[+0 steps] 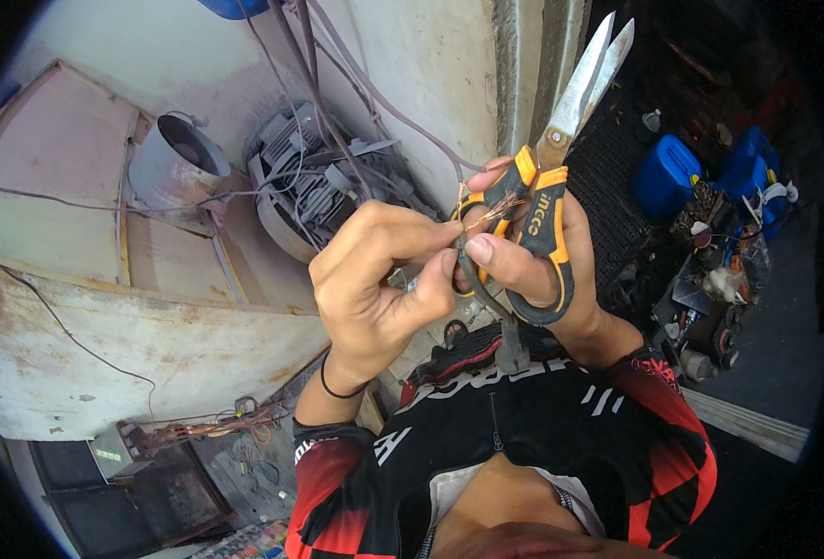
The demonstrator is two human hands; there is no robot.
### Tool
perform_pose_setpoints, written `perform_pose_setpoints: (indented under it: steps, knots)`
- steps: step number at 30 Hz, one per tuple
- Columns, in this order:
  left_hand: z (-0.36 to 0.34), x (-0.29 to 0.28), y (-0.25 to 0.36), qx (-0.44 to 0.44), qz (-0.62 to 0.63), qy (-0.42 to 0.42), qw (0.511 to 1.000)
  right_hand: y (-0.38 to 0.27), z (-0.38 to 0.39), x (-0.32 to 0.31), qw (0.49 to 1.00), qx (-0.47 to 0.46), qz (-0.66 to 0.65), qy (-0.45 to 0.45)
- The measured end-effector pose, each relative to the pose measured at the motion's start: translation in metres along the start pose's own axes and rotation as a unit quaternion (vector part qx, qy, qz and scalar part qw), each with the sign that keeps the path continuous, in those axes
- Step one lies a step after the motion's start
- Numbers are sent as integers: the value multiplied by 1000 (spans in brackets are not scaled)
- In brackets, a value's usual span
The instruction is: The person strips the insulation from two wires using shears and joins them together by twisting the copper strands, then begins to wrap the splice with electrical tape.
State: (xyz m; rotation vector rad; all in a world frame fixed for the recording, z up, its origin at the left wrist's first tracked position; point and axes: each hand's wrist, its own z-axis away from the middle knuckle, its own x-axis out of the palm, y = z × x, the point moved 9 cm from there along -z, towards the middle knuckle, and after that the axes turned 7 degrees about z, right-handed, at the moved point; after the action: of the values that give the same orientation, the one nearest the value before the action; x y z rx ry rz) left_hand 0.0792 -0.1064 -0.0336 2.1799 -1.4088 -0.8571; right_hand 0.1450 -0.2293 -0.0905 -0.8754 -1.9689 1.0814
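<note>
Bare wire strands (494, 214) pinched between both hands' grips, beside scissors (561, 158).

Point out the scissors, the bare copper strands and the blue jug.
scissors (580, 88), head view, on the closed blades.
bare copper strands (494, 213), head view, on the frayed wire end between both hands.
blue jug (666, 174), head view, on its side wall.

Your scissors (547, 186) have orange and black handles and plain silver blades. The stripped wire ends (494, 214) at your fingertips gleam copper, and the cable (473, 279) below them is grey. Your jersey (524, 438) is black with a red checked pattern and white lettering. A black band (337, 387) circles your left wrist. The canister (666, 175) off to the right looks blue, though it sits in shadow.
</note>
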Motion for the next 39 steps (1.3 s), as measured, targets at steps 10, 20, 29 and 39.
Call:
perform_pose_setpoints:
  steps: [10,20,29,39]
  knots:
    - [11,-5,-14,-51,61,47,996,13,10,-2,998,47,-47,-7]
    - [31,-2,-50,-156,275,123,941,22,62,-48,996,83,27,28]
    - [14,1,-52,-71,239,122,961,42,91,0,941,240,25,-239]
    - [5,0,-49,-31,232,94,968,45,95,3,927,262,-19,-267]
